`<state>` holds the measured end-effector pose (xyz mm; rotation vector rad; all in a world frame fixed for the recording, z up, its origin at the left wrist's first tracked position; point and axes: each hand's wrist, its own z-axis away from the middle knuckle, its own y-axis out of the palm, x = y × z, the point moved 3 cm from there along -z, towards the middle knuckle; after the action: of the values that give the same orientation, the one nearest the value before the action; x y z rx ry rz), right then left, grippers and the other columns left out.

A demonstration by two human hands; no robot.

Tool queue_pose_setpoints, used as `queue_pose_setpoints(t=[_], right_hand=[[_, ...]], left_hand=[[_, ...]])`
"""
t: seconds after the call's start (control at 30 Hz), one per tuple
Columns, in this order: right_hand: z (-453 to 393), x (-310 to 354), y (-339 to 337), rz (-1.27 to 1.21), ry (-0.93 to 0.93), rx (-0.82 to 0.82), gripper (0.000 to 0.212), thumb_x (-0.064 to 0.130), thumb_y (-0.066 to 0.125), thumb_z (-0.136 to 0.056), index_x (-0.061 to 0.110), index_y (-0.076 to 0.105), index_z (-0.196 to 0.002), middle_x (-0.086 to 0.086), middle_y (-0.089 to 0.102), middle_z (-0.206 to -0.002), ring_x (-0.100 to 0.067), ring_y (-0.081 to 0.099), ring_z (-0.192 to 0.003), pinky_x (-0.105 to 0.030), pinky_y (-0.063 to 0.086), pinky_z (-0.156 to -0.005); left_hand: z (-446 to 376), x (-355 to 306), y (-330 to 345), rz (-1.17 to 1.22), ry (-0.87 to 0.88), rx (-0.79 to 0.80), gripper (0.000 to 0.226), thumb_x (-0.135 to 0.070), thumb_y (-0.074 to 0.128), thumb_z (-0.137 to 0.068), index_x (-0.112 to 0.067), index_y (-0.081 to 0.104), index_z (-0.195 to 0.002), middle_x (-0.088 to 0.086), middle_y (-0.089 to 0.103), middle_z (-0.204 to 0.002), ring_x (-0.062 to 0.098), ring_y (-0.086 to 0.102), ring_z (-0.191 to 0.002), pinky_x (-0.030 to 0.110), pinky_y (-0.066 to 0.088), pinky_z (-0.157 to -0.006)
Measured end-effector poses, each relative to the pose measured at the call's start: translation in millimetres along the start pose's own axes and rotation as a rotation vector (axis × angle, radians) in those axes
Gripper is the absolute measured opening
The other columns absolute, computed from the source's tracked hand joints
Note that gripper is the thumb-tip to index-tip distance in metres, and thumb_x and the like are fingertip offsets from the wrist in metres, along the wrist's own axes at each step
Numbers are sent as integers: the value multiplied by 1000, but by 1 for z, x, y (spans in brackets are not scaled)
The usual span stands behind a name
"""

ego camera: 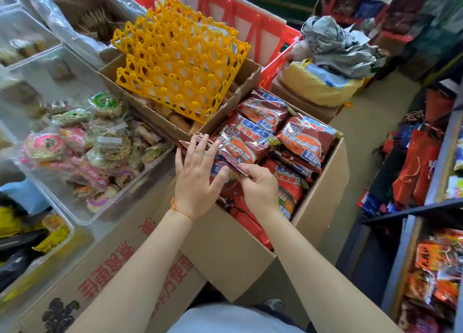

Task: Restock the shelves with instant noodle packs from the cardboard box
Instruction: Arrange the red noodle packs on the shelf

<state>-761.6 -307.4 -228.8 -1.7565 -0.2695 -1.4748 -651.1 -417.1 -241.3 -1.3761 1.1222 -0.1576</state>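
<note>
head view looks down over an open cardboard box (250, 245) packed with red instant noodle packs (305, 137), standing at the person's front, a little to the right. both bare forearms reach into it from below. the left hand (198, 180) lies spread, fingers straight and fanned out, resting flat on the near end of one noodle pack (240, 144) that sits tilted on top of the pile at the box's left edge. the right hand (258, 187) is curled, its fingertips pinching the near sealed edge of that same pack, just beside the left hand's fingers. a thin orange string bracelet (180, 211) circles the left wrist.

to the left of the box a clear plastic tray (82, 215) holds wrapped round snacks in pink and green. behind that, another cardboard box carries a stack of yellow egg trays (175, 64), tilted, with a red plastic crate (250, 24) beyond it. a printed carton (107, 270) with red characters lies low on the left, touching the noodle box. on the right runs a shelf (426, 232) with red and orange packets on it. a yellow bag (315, 87) topped with crumpled grey plastic sits on the floor past the noodle box.
</note>
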Motion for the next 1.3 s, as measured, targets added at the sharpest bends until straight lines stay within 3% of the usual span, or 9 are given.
queue_pose_setpoints(t=[0.23, 0.37, 0.53, 0.63, 0.77, 0.87, 0.97, 1.1, 1.3], right_hand=[[0, 14, -60, -323, 199, -91, 20, 16, 58, -101, 21, 74, -92, 3, 76, -90, -11, 70, -88, -39, 58, -79], [-5, 18, -99, -388, 323, -196, 20, 26, 52, -104, 28, 69, -93, -2, 75, -101, -24, 72, -98, -46, 60, -85], [9, 3, -125, -504, 544, -235, 18, 30, 54, -103, 18, 68, -100, -9, 77, -97, -26, 75, -83, -43, 63, -70], [23, -9, -136, -603, 648, -255, 18, 22, 58, -100, 8, 69, -107, -13, 77, -92, -26, 75, -73, -36, 61, -56], [42, -27, -147, -687, 764, -297, 27, 21, 59, -98, 0, 67, -114, -21, 75, -98, -32, 74, -81, -44, 63, -69], [56, -40, -158, -737, 820, -329, 53, 53, 51, -98, 8, 66, -124, -18, 74, -109, -36, 73, -96, -55, 57, -90], [75, -47, -180, -733, 801, -264, 77, 79, 41, -87, 16, 64, -126, -15, 73, -115, -35, 71, -105, -55, 52, -98], [113, -34, -217, -742, 652, -211, 55, 49, 67, -89, 16, 59, -132, -15, 72, -119, -35, 69, -108, -51, 55, -94], [195, -21, -312, -801, 426, -534, 55, 25, 72, -82, 17, 58, -134, -14, 71, -120, -33, 71, -104, -47, 60, -81]], left_hand=[[1, -21, -18, 536, -133, -138, 102, -61, 64, -82, -31, 4, -158, -5, -1, -167, 10, -1, -153, 34, 9, -122], [-11, -33, 0, 1066, -341, 237, 102, -67, 78, -67, -47, 21, -149, -3, 33, -159, 15, 37, -144, 46, 34, -116], [-4, -68, 22, 1280, -416, 608, 45, -45, 68, -81, -27, 57, -121, 2, 72, -119, 16, 71, -103, 33, 58, -87], [-3, -84, 28, 1283, -410, 734, 14, -25, 55, -99, -23, 58, -113, -1, 76, -101, 10, 74, -85, 23, 58, -70], [3, -106, 31, 1281, -455, 901, 40, -41, 63, -82, -23, 61, -118, 4, 76, -106, 21, 74, -92, 36, 61, -75], [6, -121, 38, 1285, -527, 970, 45, -43, 65, -91, -18, 63, -128, 13, 71, -120, 34, 69, -109, 52, 54, -95], [9, -142, 46, 1282, -564, 1014, 45, -43, 62, -92, -15, 65, -127, 14, 71, -120, 34, 69, -109, 48, 57, -92], [11, -193, 51, 1326, -466, 994, 51, -39, 71, -86, -13, 61, -129, 17, 71, -119, 35, 70, -105, 46, 59, -87], [45, -301, 41, 1354, -225, 1030, 52, -36, 72, -81, -6, 58, -121, 13, 76, -96, 27, 74, -74, 36, 60, -63]])
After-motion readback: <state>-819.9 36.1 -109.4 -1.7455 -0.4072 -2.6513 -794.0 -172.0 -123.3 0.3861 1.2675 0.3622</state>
